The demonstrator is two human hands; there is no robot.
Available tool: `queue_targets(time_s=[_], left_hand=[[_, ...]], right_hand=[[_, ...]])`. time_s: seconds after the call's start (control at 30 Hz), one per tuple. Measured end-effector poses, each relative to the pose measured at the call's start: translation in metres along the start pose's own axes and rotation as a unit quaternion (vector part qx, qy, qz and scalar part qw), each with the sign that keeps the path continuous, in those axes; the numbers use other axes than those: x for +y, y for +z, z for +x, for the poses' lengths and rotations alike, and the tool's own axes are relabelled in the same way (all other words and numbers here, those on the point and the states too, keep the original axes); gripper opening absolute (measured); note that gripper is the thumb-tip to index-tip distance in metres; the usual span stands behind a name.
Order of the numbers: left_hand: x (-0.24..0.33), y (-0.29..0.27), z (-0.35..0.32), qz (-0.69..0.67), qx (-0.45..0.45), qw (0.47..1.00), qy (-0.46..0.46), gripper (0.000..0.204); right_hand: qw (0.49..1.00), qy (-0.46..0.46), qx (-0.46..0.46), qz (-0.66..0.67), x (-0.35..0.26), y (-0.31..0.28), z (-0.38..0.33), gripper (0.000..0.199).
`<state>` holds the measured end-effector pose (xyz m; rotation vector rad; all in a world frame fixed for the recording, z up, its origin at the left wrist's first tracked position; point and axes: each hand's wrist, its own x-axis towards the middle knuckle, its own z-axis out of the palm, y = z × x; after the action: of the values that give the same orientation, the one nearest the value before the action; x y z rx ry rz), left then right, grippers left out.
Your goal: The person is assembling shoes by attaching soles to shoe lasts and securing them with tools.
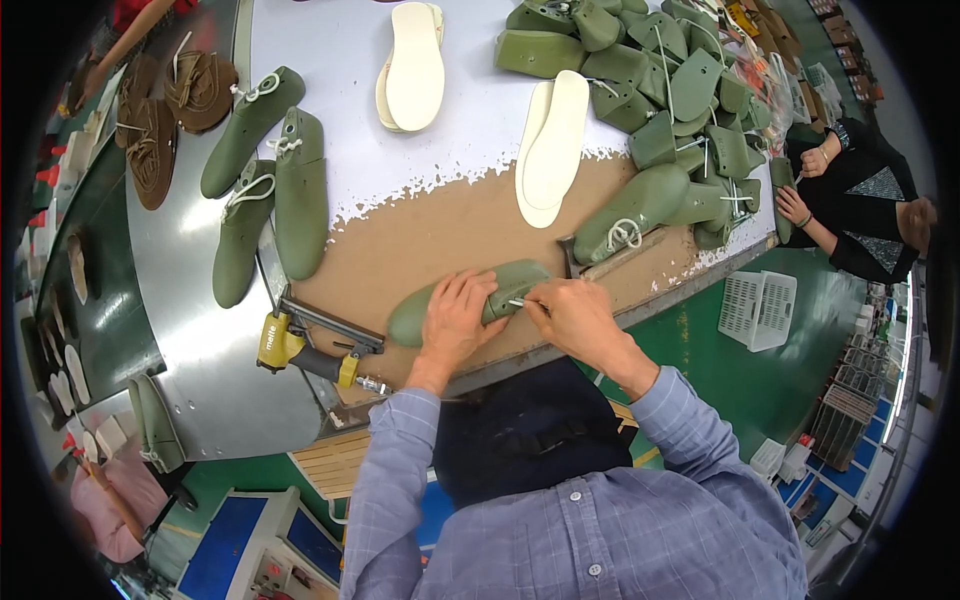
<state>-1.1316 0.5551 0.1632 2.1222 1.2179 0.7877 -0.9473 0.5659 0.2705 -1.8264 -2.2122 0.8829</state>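
Observation:
A green shoe last (405, 322) lies on its side along the near edge of the bench. My left hand (462, 312) is wrapped over its middle and grips it from above. At the last's right part, my right hand (578, 318) is closed in a pinch by a short, pale, pin-like piece (515, 302). Exactly what those fingertips hold is too small to make out. Just beyond my right hand lie another green last (630, 215) with a knotted white cord and a hammer (572, 258), partly covered by it.
A yellow and black pneumatic stapler (285, 345) rests left of my hands. Three corded lasts (300, 200) stand beyond it, near brown shoes (200, 90). Pale insoles (415, 70) lie farther back; a heap of green lasts (620, 70) fills the far right. A co-worker (850, 190) is at the right.

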Motion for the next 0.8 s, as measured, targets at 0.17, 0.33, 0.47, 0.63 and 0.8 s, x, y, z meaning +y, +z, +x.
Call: queue_targets(time_s=[0.17, 0.33, 0.47, 0.63, 0.8], left_hand=[[-0.002, 0.001, -0.005, -0.012, 0.005, 1.0, -0.024, 0.053], [0.002, 0.001, -0.003, 0.012, 0.015, 1.0, 0.004, 0.05], [0.002, -0.002, 0.0, 0.008, 0.016, 1.0, 0.021, 0.051], [0.002, 0.001, 0.001, 0.006, 0.013, 1.0, 0.017, 0.051], [-0.001, 0.0, -0.003, 0.007, 0.004, 1.0, 0.006, 0.051]], right_hand=[[0.998, 0.002, -0.047, -0.035, -0.004, 0.001, 0.01, 0.014], [0.995, -0.022, 0.083, 0.044, -0.003, 0.009, -0.019, 0.008], [0.99, -0.027, 0.119, 0.071, -0.005, 0.011, -0.023, 0.006], [0.981, 0.027, 0.157, 0.113, 0.005, 0.018, -0.024, 0.007], [0.999, 0.034, 0.018, 0.002, 0.006, 0.002, -0.02, 0.008]])
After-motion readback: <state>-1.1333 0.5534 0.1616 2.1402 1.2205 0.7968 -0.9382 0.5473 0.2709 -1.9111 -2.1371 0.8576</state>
